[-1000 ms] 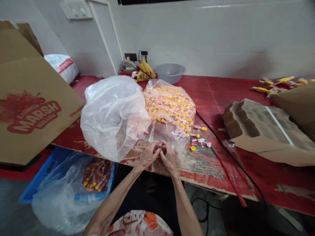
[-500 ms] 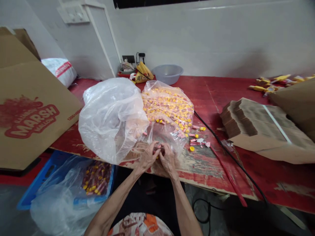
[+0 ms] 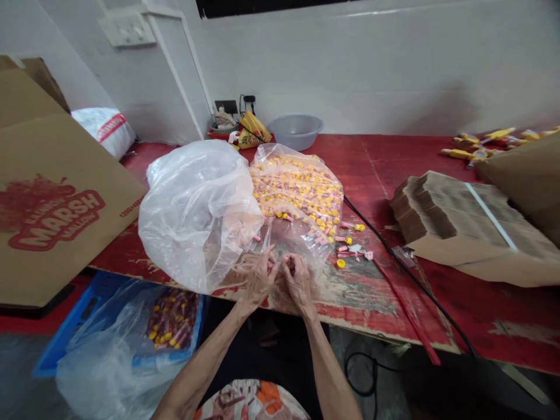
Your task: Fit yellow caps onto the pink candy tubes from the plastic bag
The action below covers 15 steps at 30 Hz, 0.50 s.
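My left hand is curled at the table's front edge, its fingers bent around something pinkish and too small to make out. Just to its right, my right hand is closed, with the pink end of what looks like a small tube at its fingertips. A narrow gap separates the two hands. Beyond them lies a clear plastic bag full of small pink tubes with yellow caps, its loose mouth spreading toward my fingers. A puffed, whitish plastic bag stands left of my left hand.
Loose capped tubes and a yellow cap lie on the red table. A black cable crosses it beside flattened cardboard. A carton stands left; below is a blue crate. A basin sits behind.
My hands were together over a small pinkish piece and have moved slightly apart, the left one to the left. The bags and loose tubes stay where they were.
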### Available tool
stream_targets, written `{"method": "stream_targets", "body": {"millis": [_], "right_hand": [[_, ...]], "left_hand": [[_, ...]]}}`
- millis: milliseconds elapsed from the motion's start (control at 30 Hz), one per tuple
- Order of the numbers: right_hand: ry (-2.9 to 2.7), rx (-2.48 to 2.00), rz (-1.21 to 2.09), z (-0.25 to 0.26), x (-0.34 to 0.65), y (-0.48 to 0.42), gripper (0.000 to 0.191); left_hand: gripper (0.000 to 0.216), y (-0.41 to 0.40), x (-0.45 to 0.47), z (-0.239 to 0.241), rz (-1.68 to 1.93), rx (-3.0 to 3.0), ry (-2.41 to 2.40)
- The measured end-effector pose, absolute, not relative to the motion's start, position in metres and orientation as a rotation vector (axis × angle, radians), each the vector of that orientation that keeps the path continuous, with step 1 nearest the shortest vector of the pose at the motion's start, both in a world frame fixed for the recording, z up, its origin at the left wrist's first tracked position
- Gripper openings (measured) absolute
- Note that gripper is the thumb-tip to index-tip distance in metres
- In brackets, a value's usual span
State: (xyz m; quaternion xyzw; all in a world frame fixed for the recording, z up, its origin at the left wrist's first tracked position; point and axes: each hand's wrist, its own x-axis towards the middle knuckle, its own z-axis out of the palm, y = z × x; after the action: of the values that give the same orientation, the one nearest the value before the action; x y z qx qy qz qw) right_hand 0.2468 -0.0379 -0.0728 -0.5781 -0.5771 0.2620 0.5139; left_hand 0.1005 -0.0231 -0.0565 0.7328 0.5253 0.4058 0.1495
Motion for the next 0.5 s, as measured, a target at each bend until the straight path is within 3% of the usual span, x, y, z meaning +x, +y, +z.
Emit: {"method": "stream_targets", "body": {"millis": [233,500], "right_hand": [[-1.444,-1.372,0.610,-0.075,0.249,-0.038,0.025],[-1.527,-1.341,0.633,-0.078,0.248,-0.038,0.038]], "left_hand": [[0.041,-0.025,0.098,-0.065,0.984,2.093,1.408],[0.022,-0.021,0.103,-0.054,1.050,2.086,1.353]]}}
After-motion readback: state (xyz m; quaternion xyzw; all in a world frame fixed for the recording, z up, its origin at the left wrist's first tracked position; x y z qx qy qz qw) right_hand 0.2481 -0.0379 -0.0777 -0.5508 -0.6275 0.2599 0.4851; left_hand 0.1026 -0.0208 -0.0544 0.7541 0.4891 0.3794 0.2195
